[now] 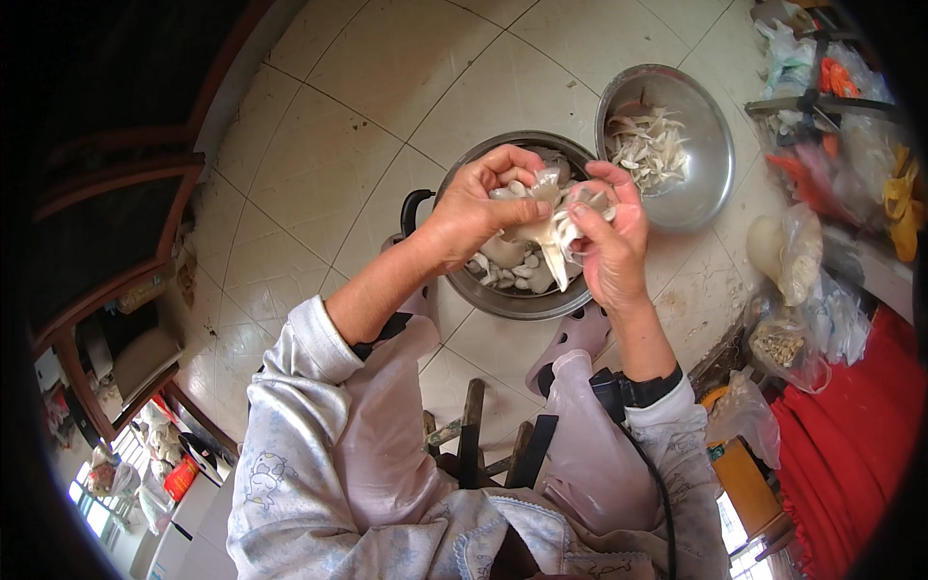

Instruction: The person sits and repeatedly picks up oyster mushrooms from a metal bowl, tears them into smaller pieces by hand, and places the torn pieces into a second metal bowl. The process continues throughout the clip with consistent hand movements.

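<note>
My left hand (478, 206) pinches a pale oyster mushroom piece (538, 230) between thumb and fingers. Close beside it, my right hand (616, 235) grips a cluster of white mushroom stems (569, 226). Both hands are above a round metal pot (536, 313) that holds more grey-white oyster mushrooms (516, 272); my hands hide part of them. Touching or nearly touching the pot on its far right is a wide stainless steel bowl (707, 174). Torn mushroom strips (652, 145) lie in its left part.
The pot's black handle (415, 212) sticks out to the left. Tiled floor (326, 145) surrounds the vessels. Under me is a wooden stool (471, 428), between my legs. Plastic bags (786, 254) and a red cloth (855, 420) line the right; wooden furniture (123, 196) stands left.
</note>
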The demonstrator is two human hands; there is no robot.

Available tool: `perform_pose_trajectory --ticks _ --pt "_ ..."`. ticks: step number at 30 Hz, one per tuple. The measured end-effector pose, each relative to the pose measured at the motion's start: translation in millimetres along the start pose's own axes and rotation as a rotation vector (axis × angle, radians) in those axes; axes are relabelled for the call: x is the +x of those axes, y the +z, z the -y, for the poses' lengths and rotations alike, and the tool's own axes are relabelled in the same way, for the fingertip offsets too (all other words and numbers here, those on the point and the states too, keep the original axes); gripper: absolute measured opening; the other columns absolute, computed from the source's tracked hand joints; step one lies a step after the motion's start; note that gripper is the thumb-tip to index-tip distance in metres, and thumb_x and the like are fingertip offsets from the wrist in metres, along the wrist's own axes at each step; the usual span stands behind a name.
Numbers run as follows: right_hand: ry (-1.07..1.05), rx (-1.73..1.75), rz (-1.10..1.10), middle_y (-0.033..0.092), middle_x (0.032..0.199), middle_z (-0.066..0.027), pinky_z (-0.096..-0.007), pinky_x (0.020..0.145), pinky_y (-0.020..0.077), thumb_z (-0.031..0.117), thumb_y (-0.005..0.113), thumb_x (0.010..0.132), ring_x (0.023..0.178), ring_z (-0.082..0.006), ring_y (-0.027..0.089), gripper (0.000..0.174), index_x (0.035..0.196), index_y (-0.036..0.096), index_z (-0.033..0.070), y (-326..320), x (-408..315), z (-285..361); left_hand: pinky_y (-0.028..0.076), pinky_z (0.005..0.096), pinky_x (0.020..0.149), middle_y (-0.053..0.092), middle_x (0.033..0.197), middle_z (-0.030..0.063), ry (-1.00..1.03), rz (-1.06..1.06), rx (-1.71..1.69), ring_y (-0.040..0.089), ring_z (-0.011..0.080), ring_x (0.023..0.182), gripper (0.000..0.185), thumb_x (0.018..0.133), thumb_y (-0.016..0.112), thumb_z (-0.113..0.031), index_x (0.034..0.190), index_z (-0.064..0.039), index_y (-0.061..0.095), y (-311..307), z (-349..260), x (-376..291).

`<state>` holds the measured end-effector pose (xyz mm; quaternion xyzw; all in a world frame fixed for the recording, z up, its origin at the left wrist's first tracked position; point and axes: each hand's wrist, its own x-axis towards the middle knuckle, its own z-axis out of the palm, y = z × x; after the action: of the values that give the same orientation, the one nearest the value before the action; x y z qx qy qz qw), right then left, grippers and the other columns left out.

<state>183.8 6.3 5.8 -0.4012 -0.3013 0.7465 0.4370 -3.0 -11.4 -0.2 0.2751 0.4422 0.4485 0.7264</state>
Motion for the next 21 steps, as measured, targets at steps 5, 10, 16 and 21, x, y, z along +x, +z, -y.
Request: perform_pose_trajectory --ticks 5,10,16,21 --pt "-0.209 0.294 -0.025 0.058 0.095 -0.0051 -0.0196 0.062 0.0500 -0.002 0.064 0.079 0.081 -0.0086 0.058 0.046 0.122 0.046 0.004 -14 -1 22 0.052 0.0227 0.074 0.052 0.098 -0.0016 0.010 -0.110 -0.176 0.059 0.0097 0.083 0.035 0.079 0.074 -0.002 0.108 -0.006 0.055 -7 -8 0" --pt "-0.001 0.052 -0.101 0.058 0.094 -0.0045 -0.0190 0.057 0.0474 0.003 0.064 0.082 0.074 -0.0083 0.057 0.039 0.118 0.051 0.006 -15 9 30 0.052 0.0257 0.079 0.067 0.093 0.0038 -0.084 -0.029 0.114 0.063 0.0133 0.087 0.023 0.077 0.077 -0.005 0.097 -0.005 0.066 -7 -8 -1" --pt "-0.068 -0.072 -0.012 0.058 0.097 -0.0029 -0.0193 0.061 0.0458 0.004 0.061 0.085 0.077 -0.0067 0.056 0.035 0.118 0.052 0.006 -14 9 33 0.052 0.0261 0.078 0.068 0.094 0.0036 -0.136 -0.020 0.141 0.063 0.0112 0.084 0.024 0.076 0.078 -0.007 0.098 -0.004 0.066 -9 -9 -1" --pt "-0.008 -0.289 0.157 0.058 0.105 -0.0013 -0.0188 0.067 0.0450 0.008 0.061 0.089 0.084 -0.0039 0.054 0.036 0.123 0.051 0.006 -11 6 -5 0.049 0.0239 0.069 0.063 0.087 0.0004 0.061 0.055 0.220 0.058 0.0086 0.077 0.026 0.077 0.078 -0.007 0.098 -0.002 0.063 3 -5 -2"
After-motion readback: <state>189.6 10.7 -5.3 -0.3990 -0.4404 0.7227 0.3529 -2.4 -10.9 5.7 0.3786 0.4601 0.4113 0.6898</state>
